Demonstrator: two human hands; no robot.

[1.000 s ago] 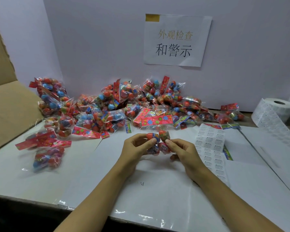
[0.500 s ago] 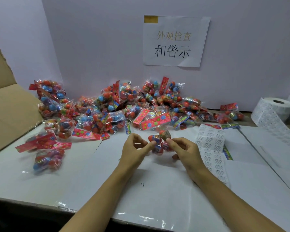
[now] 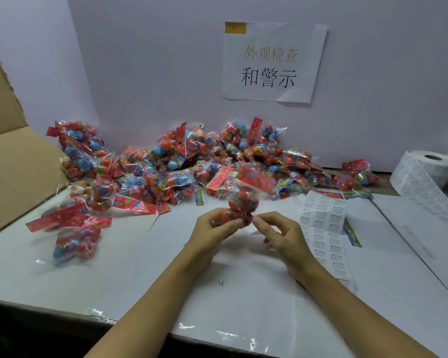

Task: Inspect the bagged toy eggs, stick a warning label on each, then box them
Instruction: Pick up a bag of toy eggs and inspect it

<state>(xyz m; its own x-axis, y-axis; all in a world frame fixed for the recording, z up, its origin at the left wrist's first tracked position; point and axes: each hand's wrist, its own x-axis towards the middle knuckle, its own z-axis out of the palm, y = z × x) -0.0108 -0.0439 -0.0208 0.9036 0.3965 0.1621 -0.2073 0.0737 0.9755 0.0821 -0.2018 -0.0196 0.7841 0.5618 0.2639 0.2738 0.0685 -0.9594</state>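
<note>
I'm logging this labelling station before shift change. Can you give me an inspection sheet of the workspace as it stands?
Surface: white table covered with paper sheets.
Job's things: held bag of toy eggs, blurred; heap of bagged eggs along the back wall; label sheet flat to the right; label roll far right; cardboard box at left.
Clutter: a few bags lie apart, front left.
Grippers: left hand and right hand both grip the held bag.
Cables: nothing seen.
Surroundings: white wall with a printed sign.
</note>
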